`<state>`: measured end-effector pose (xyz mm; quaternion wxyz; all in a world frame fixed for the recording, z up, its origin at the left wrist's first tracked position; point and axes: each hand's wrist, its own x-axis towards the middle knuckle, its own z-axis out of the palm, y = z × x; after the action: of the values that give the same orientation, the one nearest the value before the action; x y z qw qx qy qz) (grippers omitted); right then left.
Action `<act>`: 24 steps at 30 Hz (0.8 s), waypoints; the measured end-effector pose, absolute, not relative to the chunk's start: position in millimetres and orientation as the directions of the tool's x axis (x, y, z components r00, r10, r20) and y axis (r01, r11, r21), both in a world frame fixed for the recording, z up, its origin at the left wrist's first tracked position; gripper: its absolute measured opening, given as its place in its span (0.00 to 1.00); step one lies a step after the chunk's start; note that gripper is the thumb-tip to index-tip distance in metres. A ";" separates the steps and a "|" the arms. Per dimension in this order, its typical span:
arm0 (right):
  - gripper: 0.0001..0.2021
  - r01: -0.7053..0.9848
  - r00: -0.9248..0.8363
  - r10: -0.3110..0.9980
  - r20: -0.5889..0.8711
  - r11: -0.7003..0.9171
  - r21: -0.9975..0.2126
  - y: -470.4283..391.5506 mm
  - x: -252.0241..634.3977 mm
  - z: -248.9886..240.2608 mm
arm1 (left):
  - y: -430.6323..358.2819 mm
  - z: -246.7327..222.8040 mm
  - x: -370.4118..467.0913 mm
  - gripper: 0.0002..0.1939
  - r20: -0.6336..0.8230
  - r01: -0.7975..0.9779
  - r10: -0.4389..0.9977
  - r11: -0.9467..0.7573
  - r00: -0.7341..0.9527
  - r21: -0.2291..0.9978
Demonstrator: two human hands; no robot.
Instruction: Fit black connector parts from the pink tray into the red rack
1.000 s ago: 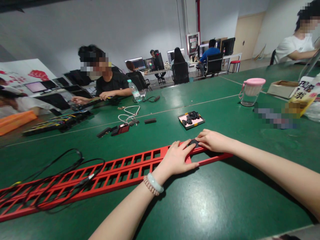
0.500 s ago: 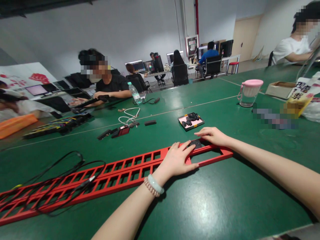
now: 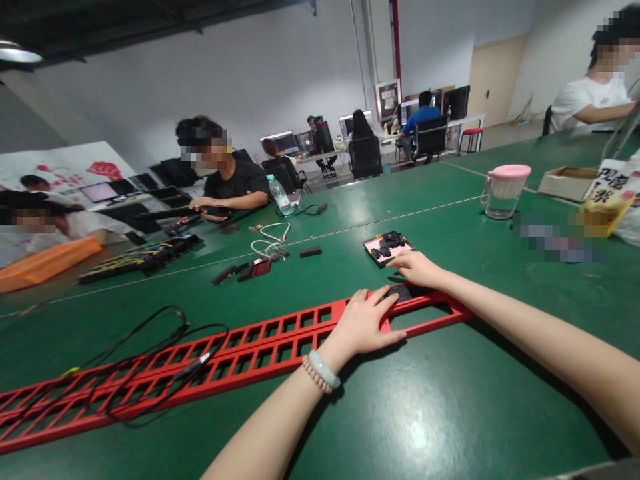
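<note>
A long red ladder-like frame [image 3: 280, 357] with two rows of rectangular openings lies flat on the green table. My left hand [image 3: 363, 325] rests spread across the frame near its right end, with fingertips touching a dark square piece [image 3: 400, 293] set there. My right hand [image 3: 419, 269] reaches over the frame's far edge, fingers stretched out and nothing visible in them. Its fingertips are at the near edge of a small shallow tray [image 3: 367, 250] holding several small black parts [image 3: 393, 241]. I cannot tell whether they touch the tray.
Black cables [image 3: 173, 373] lie over the frame's left part. Beyond it are a small black bar [image 3: 311, 251], a white cord [image 3: 273, 233] and a water bottle [image 3: 281, 197]. A pink-lidded cup [image 3: 501, 193] and an open box [image 3: 567, 183] stand right. Co-workers sit around.
My right hand has shifted from the frame's far edge to the small tray. My left hand stays spread on the frame. The whole view has tilted slightly.
</note>
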<state>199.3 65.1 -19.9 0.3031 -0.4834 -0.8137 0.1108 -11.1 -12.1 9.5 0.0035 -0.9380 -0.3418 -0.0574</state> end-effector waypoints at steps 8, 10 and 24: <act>0.17 0.869 -0.101 0.928 0.358 0.257 -0.422 108.2 169.8 -16.1 | -13.0 7.9 -11.3 0.38 0.118 0.645 0.644 -0.763 0.756 0.037; 0.19 0.880 -0.083 0.933 0.350 0.234 -0.414 106.8 169.9 -18.6 | -11.9 7.0 -11.3 0.37 0.127 0.640 0.639 -0.768 0.759 0.039; 0.31 0.925 -0.011 0.993 0.120 0.056 -0.375 106.2 174.5 -26.1 | -11.8 5.6 -11.2 0.38 0.138 0.636 0.634 -0.771 0.761 0.028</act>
<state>174.5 106.2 -26.1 0.1769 -0.6805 -0.7047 0.0950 -11.2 -11.8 5.6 0.0102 -0.9384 -0.3383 -0.0698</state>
